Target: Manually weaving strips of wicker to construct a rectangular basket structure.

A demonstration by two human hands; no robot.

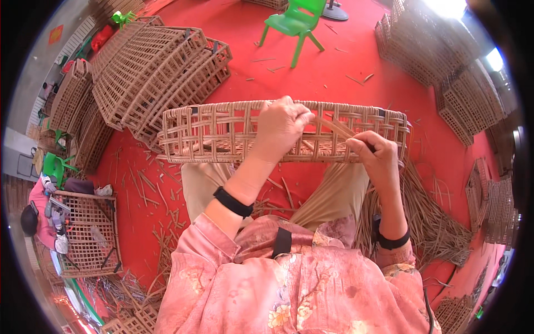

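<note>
A woven wicker basket (222, 107) with an open lattice side lies across my knees. My left hand (282, 127) is closed at its upper rim, near the middle, fingers curled over the weave. From there a flat, light-brown weaving strip (335, 127) slants down to the right, in front of the lattice. My right hand (377, 155) pinches the strip's other end between thumb and fingers, close to the basket's right part. What lies inside the left hand's grip is partly hidden; the strip appears to run into it.
Stacked wicker baskets (150, 72) stand at the far left, with more stacks (428, 50) at the far right. A green chair (295, 25) is ahead. Loose strips (428, 222) lie in a bundle by my right leg. Scraps litter the red floor (334, 67). Another person (43, 214) works at left.
</note>
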